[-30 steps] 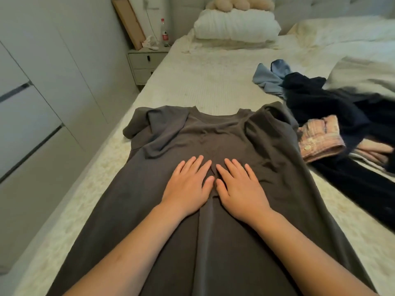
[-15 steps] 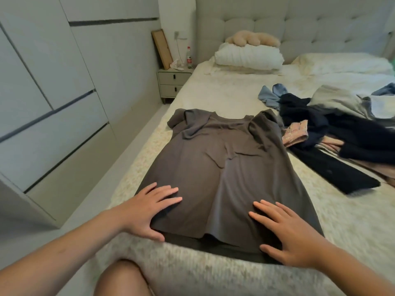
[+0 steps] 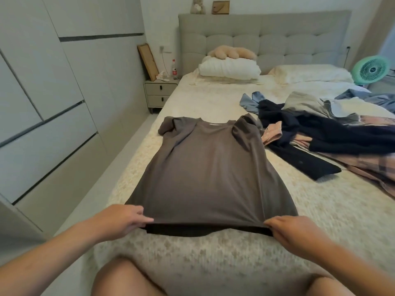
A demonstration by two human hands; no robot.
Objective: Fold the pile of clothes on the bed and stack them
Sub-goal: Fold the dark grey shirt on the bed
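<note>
— Pinching the near hem of the dark grey short-sleeved cotton T-shirt [image 3: 210, 167], are we? Why both corners at once?

— We are holding it so the cloth is pulling taut. Our left hand [image 3: 123, 220] is gripping the hem's left corner and our right hand [image 3: 296, 228] is gripping the right one, each with fingers curled over the fabric, so the body is lying flat with no creases running across it.

— And where is the shirt sitting?

— It is lying face down or face up, we cannot tell which, along the left half of the cream textured bed cover [image 3: 320, 210], collar toward the headboard, sleeves already tucked inward.

— Why there?

— We are keeping it apart from the loose pile of navy, pink-checked and pale blue clothes [image 3: 320, 135] on the right. We are judging the next fold to be hem up toward collar.
</note>
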